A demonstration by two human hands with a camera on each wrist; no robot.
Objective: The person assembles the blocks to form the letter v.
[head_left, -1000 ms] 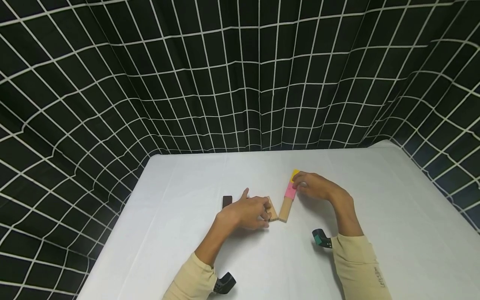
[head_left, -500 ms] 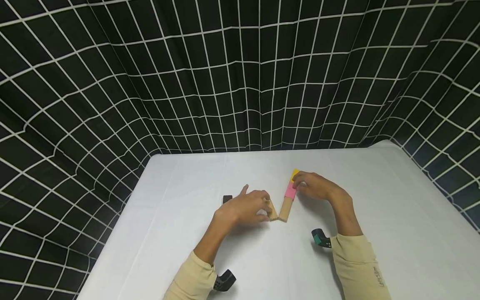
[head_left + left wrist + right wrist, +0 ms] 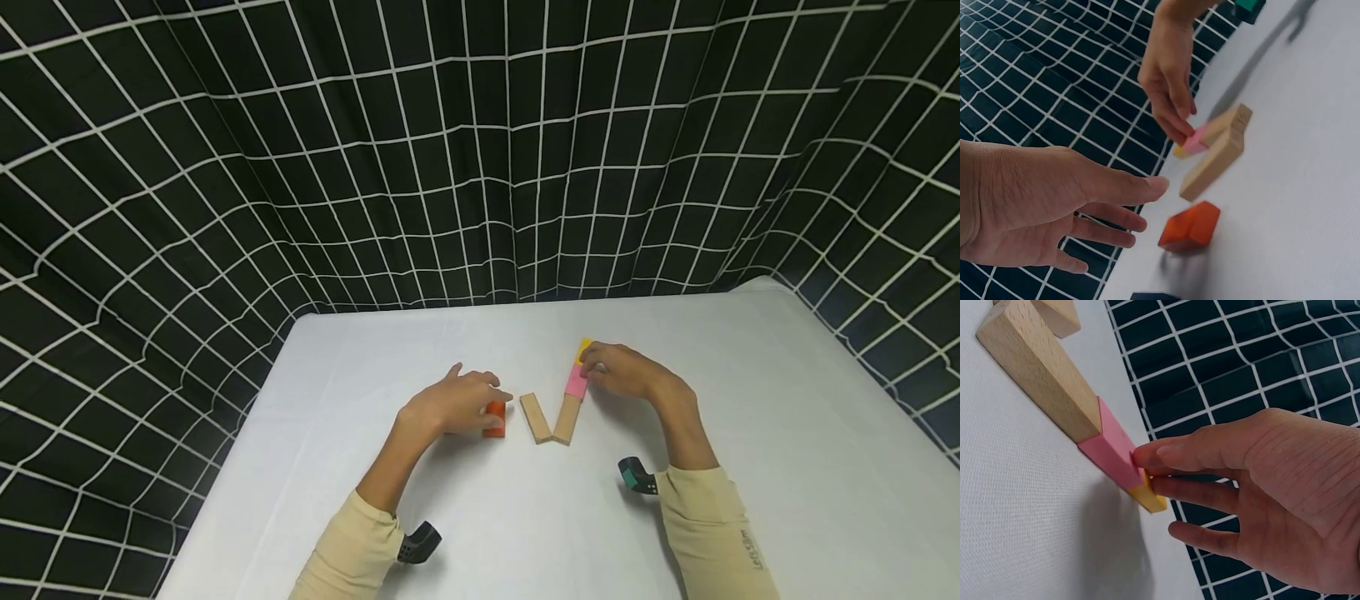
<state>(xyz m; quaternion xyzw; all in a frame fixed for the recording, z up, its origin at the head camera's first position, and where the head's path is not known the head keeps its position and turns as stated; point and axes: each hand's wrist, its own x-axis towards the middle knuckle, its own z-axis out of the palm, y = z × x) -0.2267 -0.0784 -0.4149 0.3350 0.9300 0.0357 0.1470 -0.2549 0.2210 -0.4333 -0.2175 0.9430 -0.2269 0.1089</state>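
In the head view, my left hand (image 3: 459, 402) hovers over an orange block (image 3: 495, 419). The left wrist view shows its fingers loosely extended, with a gap between them and the orange block (image 3: 1190, 226). My right hand (image 3: 626, 371) touches a pink block (image 3: 576, 382) with its fingertips, near where that block meets a yellow block (image 3: 1150, 497). A plain wooden block (image 3: 567, 419) continues the row toward me. Another wooden block (image 3: 536, 418) leans away to the left, and the two nearly meet at their near ends, like a V.
White cloth covers the table (image 3: 525, 525). Behind it hangs a dark curtain with a white grid (image 3: 480, 167). A dark shape (image 3: 1155, 296) shows at the lower edge of the left wrist view. Each sleeve carries a small wrist camera (image 3: 418, 543).
My left hand has let go of the left wooden block and moved left, over the orange block. The dark block seen earlier is now hidden in the head view. My right hand stays at the pink block.
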